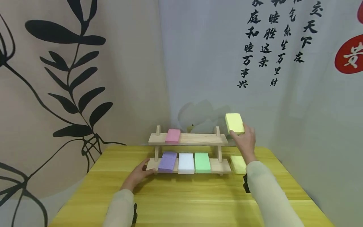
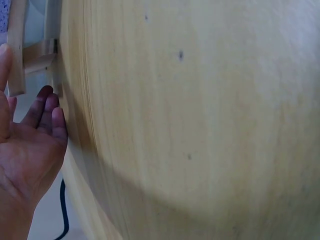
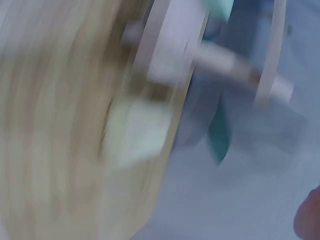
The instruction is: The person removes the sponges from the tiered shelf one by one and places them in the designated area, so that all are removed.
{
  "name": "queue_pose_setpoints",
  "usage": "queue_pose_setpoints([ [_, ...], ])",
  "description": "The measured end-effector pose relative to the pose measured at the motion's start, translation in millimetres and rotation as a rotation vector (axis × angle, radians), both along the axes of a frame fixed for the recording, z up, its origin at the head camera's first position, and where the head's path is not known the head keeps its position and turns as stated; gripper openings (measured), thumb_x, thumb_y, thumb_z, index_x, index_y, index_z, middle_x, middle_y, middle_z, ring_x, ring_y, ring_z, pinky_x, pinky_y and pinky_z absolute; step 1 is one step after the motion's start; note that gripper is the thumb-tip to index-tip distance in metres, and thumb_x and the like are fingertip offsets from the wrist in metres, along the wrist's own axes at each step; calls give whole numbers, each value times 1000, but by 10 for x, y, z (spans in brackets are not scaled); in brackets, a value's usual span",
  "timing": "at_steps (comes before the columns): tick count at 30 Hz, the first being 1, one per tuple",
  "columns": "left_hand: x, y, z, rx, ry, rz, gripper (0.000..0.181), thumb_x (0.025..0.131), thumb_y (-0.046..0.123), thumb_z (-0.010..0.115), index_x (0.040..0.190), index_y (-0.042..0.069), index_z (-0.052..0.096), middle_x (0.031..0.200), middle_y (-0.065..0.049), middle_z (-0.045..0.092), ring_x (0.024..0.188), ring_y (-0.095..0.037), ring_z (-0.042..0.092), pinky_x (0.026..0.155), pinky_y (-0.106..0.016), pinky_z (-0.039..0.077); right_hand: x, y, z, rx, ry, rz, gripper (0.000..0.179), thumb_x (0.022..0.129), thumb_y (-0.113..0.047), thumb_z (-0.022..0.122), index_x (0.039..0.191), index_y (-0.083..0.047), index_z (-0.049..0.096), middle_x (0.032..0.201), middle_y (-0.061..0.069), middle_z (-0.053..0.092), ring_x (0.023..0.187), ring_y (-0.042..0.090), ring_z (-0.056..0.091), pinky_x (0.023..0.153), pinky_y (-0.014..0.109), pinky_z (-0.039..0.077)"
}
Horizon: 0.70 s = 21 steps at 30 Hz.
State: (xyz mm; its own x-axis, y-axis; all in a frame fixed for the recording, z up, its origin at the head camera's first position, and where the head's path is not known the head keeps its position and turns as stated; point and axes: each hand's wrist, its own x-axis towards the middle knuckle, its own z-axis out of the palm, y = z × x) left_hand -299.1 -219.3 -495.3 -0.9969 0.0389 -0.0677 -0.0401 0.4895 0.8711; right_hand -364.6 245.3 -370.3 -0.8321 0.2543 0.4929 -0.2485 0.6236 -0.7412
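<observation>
A small two-tier wooden rack stands on the table. My left hand grips the left end of its lower shelf, thumb at the front edge; the left wrist view shows the palm and the fingers around that end. A pale yellow sponge block is raised above the rack's right end, pinched by my right hand. On the upper shelf lies a pink block. Purple, white and green blocks lean side by side on the lower shelf.
Another yellow block lies on the wooden table, just right of the rack. Behind the table hangs a printed cloth or wall with plants and writing. The right wrist view is blurred.
</observation>
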Motion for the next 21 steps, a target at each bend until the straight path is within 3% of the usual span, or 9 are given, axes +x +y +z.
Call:
queue_pose_setpoints([
  [5,-24,-9,-19,11,-6,-7,83,95,39,67,158,9,21,148,-38,32,136,-53,33,107,-65,31,142,728,-216,17,-137,-81,78,93,-39,63,149,7,33,138,32,39,122,45,38,96,57,35],
  [9,-36,-3,-35,12,-5,-23,85,94,39,68,158,8,21,148,-39,31,136,-53,33,107,-64,32,274,1080,-546,39,-315,-46,85,96,-43,59,151,12,23,149,39,24,136,55,23,108,66,25],
  [15,-34,6,-69,17,-2,-2,85,93,40,70,157,9,23,148,-38,33,136,-52,34,107,-63,32,323,1206,-950,2,-507,55,89,97,-42,58,151,14,15,152,42,12,138,59,15,109,67,23],
  [21,-15,11,-42,16,4,6,84,93,40,70,157,10,25,148,-38,32,136,-53,33,107,-64,31,295,1205,-1159,16,-547,106,85,98,-36,57,148,19,16,149,45,14,135,61,18,108,67,25],
])
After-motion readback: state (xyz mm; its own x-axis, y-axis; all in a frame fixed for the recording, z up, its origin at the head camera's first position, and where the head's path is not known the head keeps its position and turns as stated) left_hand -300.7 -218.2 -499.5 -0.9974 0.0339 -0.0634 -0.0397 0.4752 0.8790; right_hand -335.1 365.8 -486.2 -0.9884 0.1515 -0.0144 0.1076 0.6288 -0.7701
